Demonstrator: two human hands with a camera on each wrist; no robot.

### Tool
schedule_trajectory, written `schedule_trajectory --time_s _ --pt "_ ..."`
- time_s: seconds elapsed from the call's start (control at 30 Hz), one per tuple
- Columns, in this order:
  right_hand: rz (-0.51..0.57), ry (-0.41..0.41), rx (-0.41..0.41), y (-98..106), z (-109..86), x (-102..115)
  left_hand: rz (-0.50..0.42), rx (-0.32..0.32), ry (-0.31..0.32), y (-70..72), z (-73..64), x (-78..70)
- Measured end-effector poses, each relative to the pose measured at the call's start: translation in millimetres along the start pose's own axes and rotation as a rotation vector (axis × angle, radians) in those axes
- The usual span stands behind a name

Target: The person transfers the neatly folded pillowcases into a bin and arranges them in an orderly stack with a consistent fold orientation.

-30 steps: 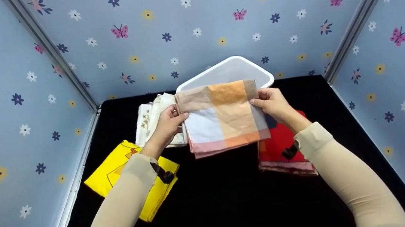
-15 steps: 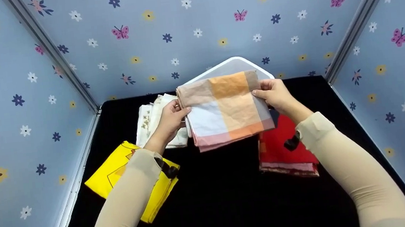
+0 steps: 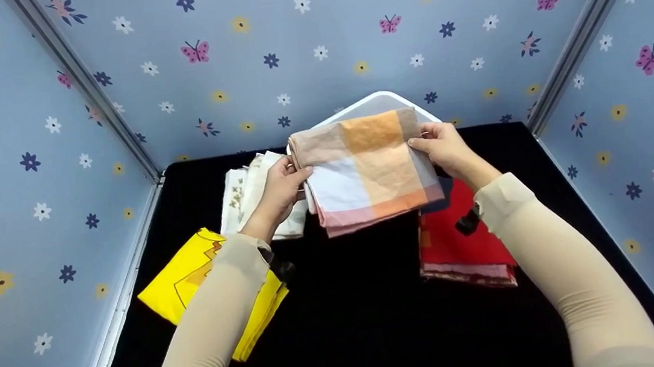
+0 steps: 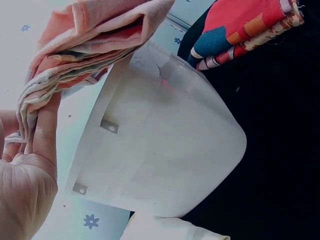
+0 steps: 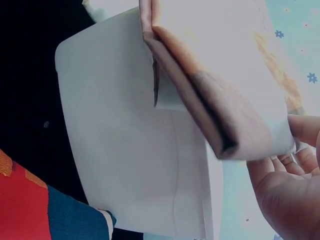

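Observation:
A folded checked cloth (image 3: 386,168) in orange, beige, white and pink hangs between my two hands, in front of and over the white plastic bin (image 3: 380,95). My left hand (image 3: 279,194) pinches its left edge, thumb on the front face. At the opposite edge my right hand (image 3: 450,149) pinches it, thumb likewise in front. The cloth's stacked layers (image 4: 65,82) show in the left wrist view. Seen from the right wrist, the cloth's folded edge (image 5: 200,95) stands apart from the bin's outer wall (image 5: 120,130). Most of the bin's opening is hidden behind the cloth.
White folded cloths (image 3: 236,202) with a small print lie left of the bin. A yellow folded cloth (image 3: 184,271) is partly under my left forearm. Right of centre sits a red folded stack (image 3: 464,245). Patterned walls (image 3: 312,39) enclose the black-covered table (image 3: 370,306).
Both hands have raised the checked cloth away from me and slightly right, so it covers more of the bin. Other cloths stay where they were.

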State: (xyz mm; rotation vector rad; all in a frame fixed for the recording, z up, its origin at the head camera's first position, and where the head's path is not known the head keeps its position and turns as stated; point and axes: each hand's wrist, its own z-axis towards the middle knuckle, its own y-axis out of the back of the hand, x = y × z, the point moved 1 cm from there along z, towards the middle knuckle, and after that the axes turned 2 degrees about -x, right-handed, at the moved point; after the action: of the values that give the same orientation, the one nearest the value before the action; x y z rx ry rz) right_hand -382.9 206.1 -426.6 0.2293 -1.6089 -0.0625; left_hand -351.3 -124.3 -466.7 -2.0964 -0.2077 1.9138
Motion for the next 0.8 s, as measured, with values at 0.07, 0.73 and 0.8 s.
schedule_trajectory --time_s 0.07,0.73,0.8 --pt "-0.011 -0.009 0.014 0.7 1.2 -0.5 -0.002 -0.006 0.001 -0.5 0.8 0.3" --pt "-0.063 -0.045 0.157 1.3 -1.9 -3.6 -0.027 -0.055 -0.037 -5.4 5.8 8.1" --pt "-0.066 -0.052 0.183 2.1 -3.3 -4.0 -0.024 -0.053 -0.037 -5.8 6.2 8.0"
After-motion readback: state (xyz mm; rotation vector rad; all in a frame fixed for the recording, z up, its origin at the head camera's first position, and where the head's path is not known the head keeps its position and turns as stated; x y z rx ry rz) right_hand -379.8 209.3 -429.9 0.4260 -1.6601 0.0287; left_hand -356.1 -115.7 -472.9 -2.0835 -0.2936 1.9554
